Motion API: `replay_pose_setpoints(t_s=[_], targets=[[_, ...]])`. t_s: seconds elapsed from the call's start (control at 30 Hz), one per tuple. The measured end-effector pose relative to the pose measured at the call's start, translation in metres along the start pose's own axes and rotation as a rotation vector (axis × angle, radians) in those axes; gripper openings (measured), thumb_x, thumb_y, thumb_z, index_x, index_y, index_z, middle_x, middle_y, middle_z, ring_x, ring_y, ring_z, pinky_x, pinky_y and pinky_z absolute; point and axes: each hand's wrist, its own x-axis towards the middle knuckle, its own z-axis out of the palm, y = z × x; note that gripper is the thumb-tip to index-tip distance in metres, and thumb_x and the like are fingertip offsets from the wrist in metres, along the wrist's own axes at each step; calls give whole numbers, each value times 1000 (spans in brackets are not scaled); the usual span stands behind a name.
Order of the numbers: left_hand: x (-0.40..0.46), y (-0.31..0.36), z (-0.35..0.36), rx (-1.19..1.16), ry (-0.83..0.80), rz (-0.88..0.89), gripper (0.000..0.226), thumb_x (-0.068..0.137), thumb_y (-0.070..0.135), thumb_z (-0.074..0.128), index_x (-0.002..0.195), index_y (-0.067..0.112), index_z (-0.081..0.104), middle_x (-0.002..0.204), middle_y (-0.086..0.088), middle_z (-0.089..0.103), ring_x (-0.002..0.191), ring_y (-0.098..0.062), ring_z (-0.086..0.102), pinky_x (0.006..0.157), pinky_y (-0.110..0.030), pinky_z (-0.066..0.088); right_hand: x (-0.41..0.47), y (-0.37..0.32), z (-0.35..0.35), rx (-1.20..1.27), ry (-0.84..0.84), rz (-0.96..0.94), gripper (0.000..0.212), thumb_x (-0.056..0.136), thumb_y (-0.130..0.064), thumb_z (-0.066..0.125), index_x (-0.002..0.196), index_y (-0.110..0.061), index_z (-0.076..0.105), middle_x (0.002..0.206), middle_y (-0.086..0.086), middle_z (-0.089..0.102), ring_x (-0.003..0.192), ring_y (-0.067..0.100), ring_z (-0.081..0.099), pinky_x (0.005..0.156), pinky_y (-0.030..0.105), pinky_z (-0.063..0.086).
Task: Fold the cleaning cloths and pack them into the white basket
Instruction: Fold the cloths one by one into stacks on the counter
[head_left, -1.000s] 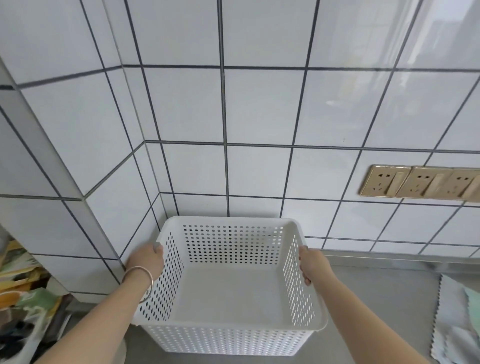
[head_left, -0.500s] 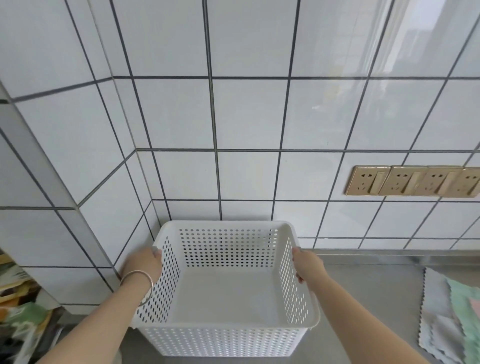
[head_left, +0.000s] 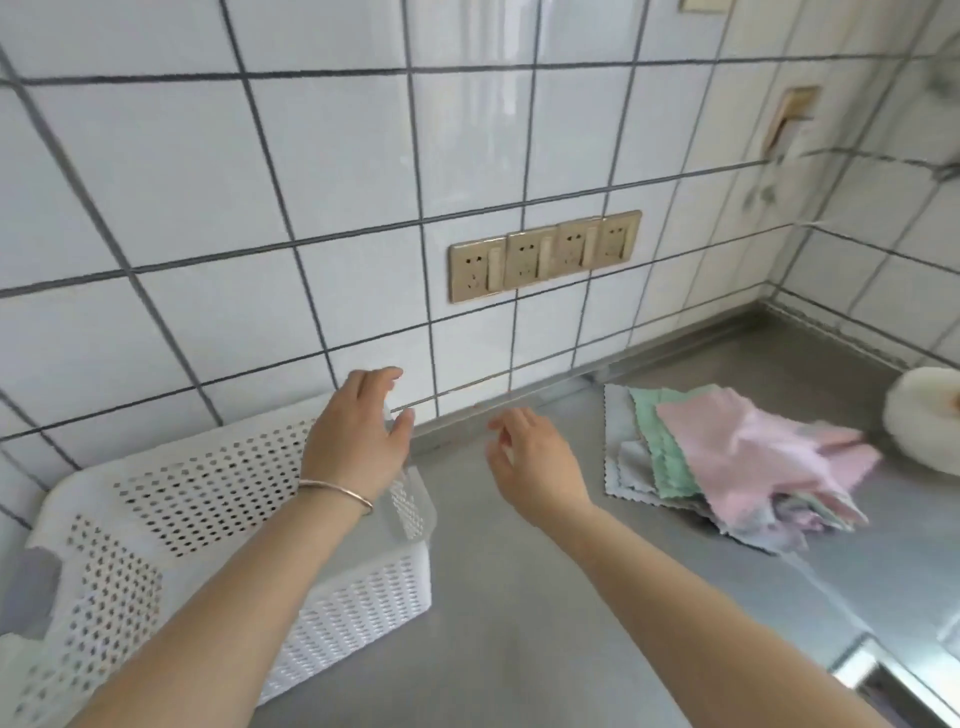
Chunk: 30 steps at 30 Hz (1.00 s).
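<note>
the white basket (head_left: 218, 499) is being carried by the grey table (head_left: 519, 597), set against the tiled wall (head_left: 311, 182) at the table's left end, and nothing is being seen inside it. the left hand (head_left: 358, 436) is being held over the basket's far right corner, its fingers loosely spread and relaxed; whether the rim is being touched cannot be told, since the view is blurred there. nothing is being held in that grip, which is being kept wide. a thin metal bracelet (head_left: 337, 491) is being worn on the left wrist. the right hand (head_left: 535, 462) is being held above the bare table just to the right of the basket, apart from it, with the fingers spread and slightly bent; its grip is likewise being kept wide and nothing is being held.

the cleaning cloths (head_left: 727, 462) are being left in a loose, unfolded pile on the table well to the right of the basket, beyond the right hand: a pink one is lying on top, with green and grey ones fanned out beneath it. a round white object (head_left: 922, 415) is being seen further right of the basket, just past the pile. a row of gold wall sockets (head_left: 543, 254) is being shown on the tiles above and to the right of the basket.
</note>
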Motion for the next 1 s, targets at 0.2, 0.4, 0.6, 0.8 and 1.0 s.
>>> replay_pose_setpoints(t_s=[0.2, 0.4, 0.6, 0.8, 1.0], targets=[[-18, 118, 109, -152, -211, 261, 36, 84, 23, 57, 119, 16, 55, 114, -6, 60, 104, -25, 61, 82, -38, 52, -70, 141, -35, -183, -124, 263, 25, 91, -22, 45, 111, -16, 58, 113, 2, 57, 112, 22, 49, 83, 31, 42], [-33, 187, 217, -112, -498, 303, 29, 85, 22, 55, 114, 17, 61, 114, -4, 60, 105, -27, 57, 82, -31, 45, -89, 259, -70, -315, -114, 402, 31, 86, -16, 48, 116, -16, 57, 117, 3, 55, 113, 26, 47, 84, 33, 41], [-35, 242, 328, -41, -700, 231, 31, 87, 25, 50, 117, 21, 59, 120, 1, 57, 114, -23, 53, 95, -33, 44, -65, 365, -105, -498, -73, 183, 49, 39, -6, 70, 86, -21, 67, 93, -3, 65, 90, 20, 49, 65, 31, 52], [-31, 286, 383, 40, -705, 182, 43, 86, 27, 51, 129, 22, 47, 132, 5, 46, 118, -20, 48, 95, -31, 41, -40, 429, -124, -658, -231, 39, 63, 38, -12, 80, 99, -19, 67, 110, 1, 65, 99, 26, 58, 91, 35, 33], [-38, 298, 409, 108, -710, 75, 56, 74, 43, 61, 124, 22, 47, 125, 2, 48, 111, -23, 52, 85, -35, 46, -27, 456, -124, -588, -124, -106, 27, 46, -9, 74, 68, -22, 66, 79, -6, 67, 74, 23, 60, 71, 29, 34]])
